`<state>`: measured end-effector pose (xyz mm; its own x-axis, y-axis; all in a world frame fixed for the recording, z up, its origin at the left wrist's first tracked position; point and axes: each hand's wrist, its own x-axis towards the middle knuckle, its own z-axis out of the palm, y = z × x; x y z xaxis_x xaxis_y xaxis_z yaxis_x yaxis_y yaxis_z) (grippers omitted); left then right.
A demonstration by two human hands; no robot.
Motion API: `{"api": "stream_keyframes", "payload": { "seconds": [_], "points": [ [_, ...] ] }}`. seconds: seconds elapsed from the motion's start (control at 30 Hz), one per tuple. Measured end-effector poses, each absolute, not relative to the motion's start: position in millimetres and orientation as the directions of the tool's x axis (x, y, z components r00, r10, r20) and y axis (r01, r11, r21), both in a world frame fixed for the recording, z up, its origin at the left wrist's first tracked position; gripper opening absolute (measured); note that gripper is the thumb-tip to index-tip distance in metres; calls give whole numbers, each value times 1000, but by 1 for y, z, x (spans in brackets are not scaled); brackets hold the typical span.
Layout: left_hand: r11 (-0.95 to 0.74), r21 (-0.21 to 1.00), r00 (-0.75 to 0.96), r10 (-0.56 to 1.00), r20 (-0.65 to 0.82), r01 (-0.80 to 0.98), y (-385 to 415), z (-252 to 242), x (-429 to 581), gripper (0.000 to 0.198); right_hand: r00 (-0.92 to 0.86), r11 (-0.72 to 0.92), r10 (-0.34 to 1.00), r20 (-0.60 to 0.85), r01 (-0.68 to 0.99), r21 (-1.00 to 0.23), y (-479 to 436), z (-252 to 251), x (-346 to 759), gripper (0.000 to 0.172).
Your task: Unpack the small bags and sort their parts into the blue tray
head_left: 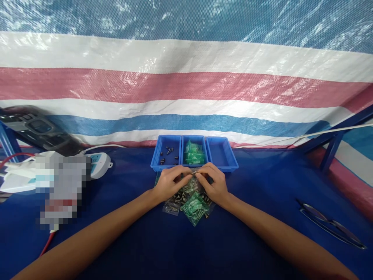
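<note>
Left hand (171,181) and right hand (215,182) are held close together over the middle of the bench (131,241), thumbs and fingertips pinched on a bit of clear plastic (194,170), just in front of the bins. What's in that plastic can't really be made out, since it's mostly covered by the fingers. Right under the hands, a heap of clear bags (171,209) with dark screws is piled on the bench, and a green packet (194,209) of silvery screws is laid on the side nearest the front edge.

Three blue bins are lined up along the back edge: some loose dark screws (168,150) are scattered in the left bin (159,168), more green packets (194,156) are stacked in the middle bin (206,150), and the right bin (220,154) is set beside it. Glasses (331,222) are left near the right edge, and a white power strip (100,163) is parked by the back left corner.
</note>
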<state>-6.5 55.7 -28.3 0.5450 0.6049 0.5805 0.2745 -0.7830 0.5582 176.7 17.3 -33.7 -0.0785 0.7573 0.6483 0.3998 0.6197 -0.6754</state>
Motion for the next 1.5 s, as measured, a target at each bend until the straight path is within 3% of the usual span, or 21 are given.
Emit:
{"api": "stream_keyframes", "payload": {
  "seconds": [0.87,1.5],
  "points": [
    [-791,519,605,595,529,323,54,-24,-4,2,-123,661,715,688,440,-608,14,-36,176,11],
    [-765,538,538,637,552,354,54,-27,-7,13,-99,629,744,661,437,-643,13,-34,178,10]
  ]
}}
